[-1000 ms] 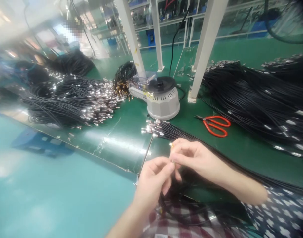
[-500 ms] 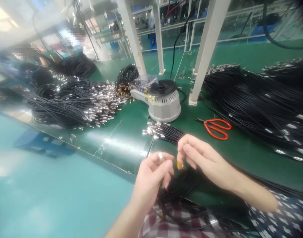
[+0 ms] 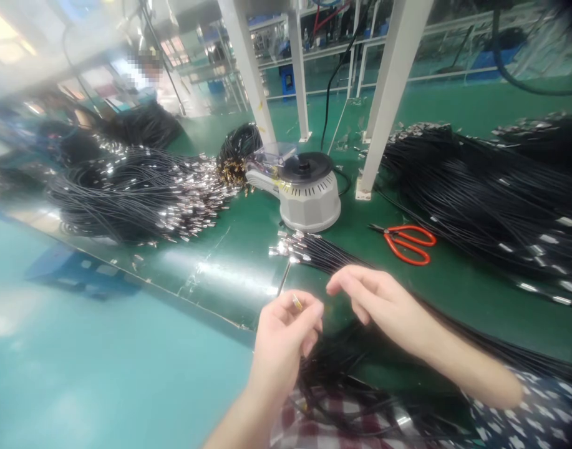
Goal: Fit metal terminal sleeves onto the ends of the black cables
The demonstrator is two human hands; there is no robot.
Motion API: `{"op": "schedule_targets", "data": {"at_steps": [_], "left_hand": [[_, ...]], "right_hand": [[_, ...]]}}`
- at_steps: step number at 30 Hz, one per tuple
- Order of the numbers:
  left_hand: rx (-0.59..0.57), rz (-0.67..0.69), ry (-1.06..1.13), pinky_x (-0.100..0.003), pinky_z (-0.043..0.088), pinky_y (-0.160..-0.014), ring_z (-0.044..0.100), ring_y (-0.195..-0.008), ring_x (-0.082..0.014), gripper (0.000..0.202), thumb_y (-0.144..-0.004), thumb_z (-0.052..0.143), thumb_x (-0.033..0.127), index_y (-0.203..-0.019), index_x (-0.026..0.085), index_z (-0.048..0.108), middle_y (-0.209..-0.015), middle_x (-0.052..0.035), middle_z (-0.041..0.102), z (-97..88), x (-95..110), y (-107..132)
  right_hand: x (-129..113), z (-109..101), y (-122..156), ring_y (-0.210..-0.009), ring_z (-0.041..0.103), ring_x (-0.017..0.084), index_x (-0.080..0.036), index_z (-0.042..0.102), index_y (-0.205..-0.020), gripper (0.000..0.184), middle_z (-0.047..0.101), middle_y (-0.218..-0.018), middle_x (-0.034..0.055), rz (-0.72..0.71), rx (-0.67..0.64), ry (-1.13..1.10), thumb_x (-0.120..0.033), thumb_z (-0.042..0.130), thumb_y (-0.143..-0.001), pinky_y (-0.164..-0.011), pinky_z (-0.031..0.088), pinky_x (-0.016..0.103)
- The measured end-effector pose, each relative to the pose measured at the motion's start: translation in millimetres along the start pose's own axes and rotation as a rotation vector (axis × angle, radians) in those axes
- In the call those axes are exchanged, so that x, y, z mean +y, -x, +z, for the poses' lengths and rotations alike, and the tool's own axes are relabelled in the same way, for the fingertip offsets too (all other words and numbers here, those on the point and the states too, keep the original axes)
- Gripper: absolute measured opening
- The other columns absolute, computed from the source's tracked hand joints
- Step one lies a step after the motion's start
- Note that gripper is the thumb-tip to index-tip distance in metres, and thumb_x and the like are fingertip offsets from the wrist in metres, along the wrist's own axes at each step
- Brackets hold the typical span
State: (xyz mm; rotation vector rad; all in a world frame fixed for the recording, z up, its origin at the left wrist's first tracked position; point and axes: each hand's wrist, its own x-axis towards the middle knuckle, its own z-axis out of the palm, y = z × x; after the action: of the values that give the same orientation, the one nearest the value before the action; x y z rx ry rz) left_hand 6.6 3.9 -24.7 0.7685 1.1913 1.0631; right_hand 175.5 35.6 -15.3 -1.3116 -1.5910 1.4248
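Note:
My left hand (image 3: 286,333) is curled near the table's front edge and pinches a thin black cable by its small metal connector (image 3: 297,302), which sticks up between thumb and forefinger. My right hand (image 3: 377,299) hovers just to the right of it, fingers loosely bent and apart, with nothing visible in them. Under both hands a bundle of black cables (image 3: 360,374) runs across my lap. A small bunch of cables with silver connectors (image 3: 292,244) lies on the green table (image 3: 248,249) just beyond my hands.
A white tape dispenser (image 3: 307,190) stands mid-table, with orange-handled scissors (image 3: 407,240) to its right. Big piles of black cables lie at left (image 3: 136,193) and right (image 3: 491,187). White frame posts (image 3: 388,93) rise behind. A person works at far left.
My hands have come apart: the right hand let go of the connector end and drew slightly right, its fingers loosening. The left hand keeps the connector pinched.

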Motion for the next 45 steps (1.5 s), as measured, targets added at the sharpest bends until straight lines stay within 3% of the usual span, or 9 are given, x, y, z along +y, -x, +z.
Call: {"op": "schedule_targets", "data": {"at_steps": [4, 7, 11, 15, 21, 27, 45], "left_hand": [[0.007, 0.002, 0.056, -0.016, 0.023, -0.041, 0.035, -0.038, -0.0003, 0.019, -0.079, 0.073, 0.024, -0.070, 0.013, 0.059, -0.054, 0.0052, 0.053, 0.0, -0.9, -2.5], [-0.003, 0.014, 0.069, -0.015, 0.026, -0.040, 0.038, -0.037, -0.0005, 0.016, -0.080, 0.072, 0.025, -0.079, 0.013, 0.061, -0.056, 0.0041, 0.056, 2.0, -1.4, -1.3], [-0.087, 0.011, 0.163, -0.016, 0.038, -0.042, 0.051, -0.041, -0.0061, 0.023, -0.082, 0.070, 0.023, -0.097, 0.017, 0.055, -0.065, 0.0006, 0.066, 5.0, -1.3, 2.4], [-0.129, 0.003, 0.175, -0.021, 0.049, -0.047, 0.060, -0.045, -0.0101, 0.014, -0.081, 0.070, 0.020, -0.085, 0.013, 0.059, -0.068, -0.0030, 0.069, 4.2, -1.9, 3.5], [-0.130, -0.008, 0.139, -0.021, 0.051, -0.042, 0.063, -0.041, -0.0120, 0.011, -0.078, 0.074, 0.018, -0.079, 0.012, 0.064, -0.062, -0.0023, 0.070, 3.2, -3.4, 4.3], [-0.125, -0.010, 0.120, -0.020, 0.051, -0.042, 0.062, -0.040, -0.0114, 0.010, -0.076, 0.075, 0.016, -0.075, 0.012, 0.066, -0.053, -0.0009, 0.069, 5.4, -3.7, 3.0], [-0.151, -0.035, 0.045, -0.021, 0.051, -0.043, 0.062, -0.039, -0.0117, 0.009, -0.077, 0.073, 0.016, -0.073, 0.012, 0.067, -0.053, -0.0024, 0.069, 2.9, -0.8, 2.4]], "right_hand": [[-1.0, 8.6, 2.3, -0.057, 0.047, 0.012, -0.019, 0.069, -0.080, 0.021, 0.062, -0.072, 0.0001, 0.003, -0.023, 0.022, -0.039, 0.064, -0.084, -0.054, 0.038, 0.026], [-0.4, 11.5, 1.9, -0.068, 0.056, 0.017, -0.018, 0.068, -0.073, 0.016, 0.066, -0.076, 0.0028, -0.013, 0.007, -0.026, -0.032, 0.066, -0.081, -0.064, 0.043, 0.029], [-0.7, 5.3, -0.7, -0.076, 0.059, 0.021, -0.018, 0.066, -0.070, 0.018, 0.066, -0.079, 0.0046, -0.009, 0.076, -0.083, -0.035, 0.067, -0.079, -0.070, 0.045, 0.033], [-4.3, -3.1, 0.0, -0.067, 0.057, 0.019, -0.018, 0.065, -0.070, 0.020, 0.065, -0.072, 0.0037, 0.020, 0.010, -0.077, -0.037, 0.068, -0.078, -0.063, 0.044, 0.032], [-8.7, -5.2, 3.3, -0.060, 0.047, 0.013, -0.018, 0.065, -0.067, 0.018, 0.062, -0.072, 0.0012, -0.036, -0.085, 0.003, -0.029, 0.068, -0.080, -0.057, 0.038, 0.028], [-10.6, -5.2, 3.9, -0.057, 0.042, 0.011, -0.019, 0.064, -0.065, 0.016, 0.058, -0.071, -0.0007, -0.042, -0.084, 0.028, -0.026, 0.068, -0.079, -0.054, 0.034, 0.027], [-13.1, -8.1, 4.9, -0.054, 0.041, 0.010, -0.019, 0.063, -0.064, 0.016, 0.054, -0.065, -0.0022, -0.080, -0.035, 0.124, -0.023, 0.067, -0.078, -0.049, 0.031, 0.025]]}}
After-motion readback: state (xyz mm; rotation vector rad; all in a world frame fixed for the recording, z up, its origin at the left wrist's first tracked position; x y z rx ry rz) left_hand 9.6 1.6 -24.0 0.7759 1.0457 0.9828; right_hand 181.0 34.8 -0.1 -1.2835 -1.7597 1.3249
